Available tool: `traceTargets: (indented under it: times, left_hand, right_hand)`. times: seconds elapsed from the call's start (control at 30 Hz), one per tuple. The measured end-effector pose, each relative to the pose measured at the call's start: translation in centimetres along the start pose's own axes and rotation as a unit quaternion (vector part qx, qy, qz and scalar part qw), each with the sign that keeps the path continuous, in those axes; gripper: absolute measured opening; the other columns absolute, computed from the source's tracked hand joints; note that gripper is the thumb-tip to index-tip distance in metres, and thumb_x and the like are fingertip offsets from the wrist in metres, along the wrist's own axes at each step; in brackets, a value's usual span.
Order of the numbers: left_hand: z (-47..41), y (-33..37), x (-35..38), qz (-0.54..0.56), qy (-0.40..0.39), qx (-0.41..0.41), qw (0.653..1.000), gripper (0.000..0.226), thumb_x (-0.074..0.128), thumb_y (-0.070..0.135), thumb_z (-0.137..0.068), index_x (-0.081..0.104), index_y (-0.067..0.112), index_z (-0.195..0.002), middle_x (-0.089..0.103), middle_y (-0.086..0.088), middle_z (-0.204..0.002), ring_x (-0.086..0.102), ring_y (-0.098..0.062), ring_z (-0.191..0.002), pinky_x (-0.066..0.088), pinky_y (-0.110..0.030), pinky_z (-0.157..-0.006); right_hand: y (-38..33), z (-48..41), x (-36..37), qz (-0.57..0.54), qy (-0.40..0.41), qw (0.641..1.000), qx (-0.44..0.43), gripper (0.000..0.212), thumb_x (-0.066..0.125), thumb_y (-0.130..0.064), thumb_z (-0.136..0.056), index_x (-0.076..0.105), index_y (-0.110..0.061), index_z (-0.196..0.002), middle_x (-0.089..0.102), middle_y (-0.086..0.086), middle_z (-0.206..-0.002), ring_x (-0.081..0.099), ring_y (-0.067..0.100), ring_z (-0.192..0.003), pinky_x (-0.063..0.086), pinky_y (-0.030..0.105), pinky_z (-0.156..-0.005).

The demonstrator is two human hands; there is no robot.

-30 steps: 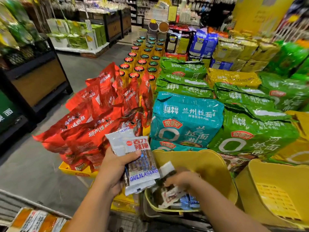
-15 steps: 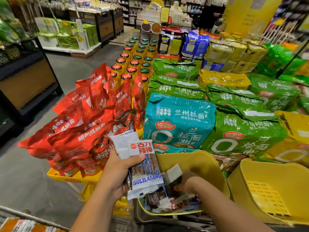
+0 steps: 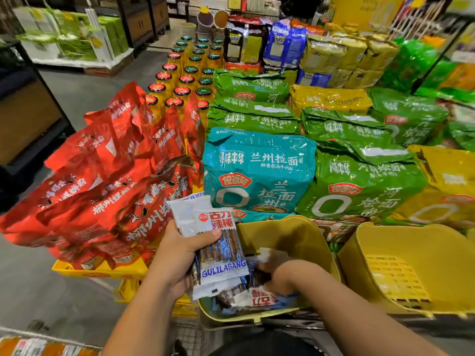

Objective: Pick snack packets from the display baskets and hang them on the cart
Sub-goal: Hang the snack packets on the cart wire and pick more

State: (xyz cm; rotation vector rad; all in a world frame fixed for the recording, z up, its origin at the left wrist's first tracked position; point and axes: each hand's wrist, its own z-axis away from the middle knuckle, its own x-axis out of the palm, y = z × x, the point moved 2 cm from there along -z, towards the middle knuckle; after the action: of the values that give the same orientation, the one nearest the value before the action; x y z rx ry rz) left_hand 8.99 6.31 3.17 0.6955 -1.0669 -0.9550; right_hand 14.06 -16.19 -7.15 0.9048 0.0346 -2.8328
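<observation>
My left hand [image 3: 177, 255] grips a small stack of white snack packets [image 3: 218, 247] marked GULILABANG, thumb across the top one, held just left of a yellow display basket [image 3: 290, 232]. My right hand [image 3: 276, 274] reaches down inside that basket among several more packets [image 3: 259, 299]; its fingers curl over them, blurred, and whether they hold one I cannot tell. At the bottom left edge a strip of hung packets [image 3: 33, 346] shows below a rail.
A second yellow basket [image 3: 401, 253] stands to the right. Red bags [image 3: 108, 191] pile on yellow crates at left. Teal [image 3: 259, 165] and green noodle packs [image 3: 359, 186] lie behind the baskets, jars [image 3: 180, 80] further back. Grey floor aisle lies at left.
My right hand has pushed deeper into the basket among the packets. My left hand keeps its stack in about the same place. The view has shifted slightly down and left.
</observation>
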Motion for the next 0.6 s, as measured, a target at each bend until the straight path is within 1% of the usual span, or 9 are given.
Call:
traceTargets:
  times: [0.07, 0.1, 0.2, 0.27, 0.3, 0.37, 0.43, 0.47, 0.6]
  left_hand:
    - [-0.2, 0.0, 0.0, 0.002, 0.002, 0.001, 1.0, 0.065, 0.078, 0.002, -0.069, 0.059, 0.008, -0.131, 0.074, -0.02, -0.114, 0.072, -0.041, -0.101, 0.06, -0.054, -0.08]
    - [-0.2, -0.1, 0.0, 0.005, 0.004, -0.001, 1.0, 0.067, 0.079, 0.003, -0.068, 0.058, 0.008, -0.132, 0.074, -0.02, -0.114, 0.072, -0.041, -0.1, 0.06, -0.053, -0.079]
    - [-0.4, -0.4, 0.2, 0.008, 0.01, -0.006, 1.0, 0.07, 0.08, 0.004, -0.066, 0.058, 0.01, -0.132, 0.074, -0.019, -0.113, 0.073, -0.04, -0.099, 0.061, -0.053, -0.077]
    - [-0.4, -0.5, 0.4, 0.007, 0.012, -0.012, 1.0, 0.073, 0.081, 0.005, -0.065, 0.056, 0.011, -0.133, 0.074, -0.018, -0.114, 0.073, -0.04, -0.1, 0.061, -0.054, -0.077]
    - [-0.5, -0.6, 0.5, 0.006, 0.012, -0.013, 1.0, 0.074, 0.082, 0.006, -0.065, 0.056, 0.011, -0.134, 0.074, -0.018, -0.115, 0.073, -0.041, -0.1, 0.061, -0.054, -0.078]
    - [-0.4, -0.6, 0.6, 0.007, 0.014, -0.011, 1.0, 0.075, 0.082, 0.005, -0.065, 0.055, 0.011, -0.135, 0.073, -0.019, -0.116, 0.072, -0.041, -0.102, 0.06, -0.054, -0.079]
    - [-0.4, -0.5, 0.6, 0.007, 0.017, -0.005, 1.0, 0.072, 0.081, 0.004, -0.068, 0.055, 0.011, -0.135, 0.073, -0.018, -0.116, 0.072, -0.04, -0.102, 0.06, -0.053, -0.078]
    - [-0.3, -0.5, 0.7, 0.005, 0.019, -0.001, 1.0, 0.07, 0.08, 0.004, -0.069, 0.056, 0.011, -0.134, 0.073, -0.018, -0.116, 0.072, -0.04, -0.102, 0.061, -0.051, -0.077]
    - [0.0, -0.3, 0.6, 0.004, 0.024, 0.004, 1.0, 0.065, 0.079, 0.006, -0.071, 0.058, 0.01, -0.132, 0.074, -0.017, -0.114, 0.073, -0.037, -0.1, 0.062, -0.045, -0.072]
  right_hand:
    - [1.5, -1.5, 0.2, 0.0, -0.013, 1.0, 0.002, 0.055, 0.066, -0.028, -0.079, 0.054, -0.028, -0.133, 0.058, 0.004, -0.123, 0.064, 0.026, -0.104, 0.058, 0.044, -0.089]
    - [1.2, 0.0, -0.5, 0.003, -0.018, 1.0, 0.002, 0.053, 0.065, -0.026, -0.079, 0.054, -0.024, -0.131, 0.058, 0.004, -0.121, 0.064, 0.026, -0.103, 0.059, 0.042, -0.088]
    - [0.0, 2.1, -1.4, 0.038, -0.012, 0.999, -0.01, 0.041, 0.057, -0.031, -0.099, 0.053, -0.012, -0.134, 0.059, 0.01, -0.131, 0.06, 0.031, -0.115, 0.053, 0.039, -0.098]
    - [-0.5, 2.6, -1.7, 0.061, -0.024, 0.998, -0.015, 0.05, 0.049, -0.035, -0.105, 0.046, -0.005, -0.145, 0.051, 0.016, -0.144, 0.053, 0.034, -0.126, 0.045, 0.039, -0.104]
    - [-0.6, 2.7, -1.6, 0.063, -0.035, 0.997, -0.017, 0.053, 0.048, -0.034, -0.106, 0.04, -0.006, -0.15, 0.045, 0.017, -0.149, 0.051, 0.033, -0.128, 0.043, 0.04, -0.105]
    - [-0.4, 2.4, -1.3, 0.06, -0.06, 0.996, -0.028, 0.06, 0.047, -0.031, -0.106, 0.024, -0.017, -0.159, 0.031, 0.017, -0.159, 0.046, 0.032, -0.132, 0.04, 0.043, -0.109]
    - [-0.2, 2.3, -1.1, 0.082, -0.087, 0.992, -0.045, 0.072, 0.049, -0.029, -0.105, 0.006, -0.032, -0.162, 0.01, 0.013, -0.168, 0.026, 0.038, -0.147, 0.032, 0.047, -0.116]
    - [0.0, 2.3, -1.0, 0.089, -0.1, 0.99, -0.052, 0.075, 0.049, -0.03, -0.105, 0.0, -0.037, -0.161, 0.004, 0.012, -0.169, 0.019, 0.04, -0.15, 0.029, 0.048, -0.118]
    - [0.8, 2.9, -1.3, 0.073, -0.111, 0.989, -0.064, 0.072, 0.047, -0.038, -0.105, -0.001, -0.047, -0.158, 0.005, 0.011, -0.169, 0.022, 0.04, -0.15, 0.029, 0.045, -0.118]
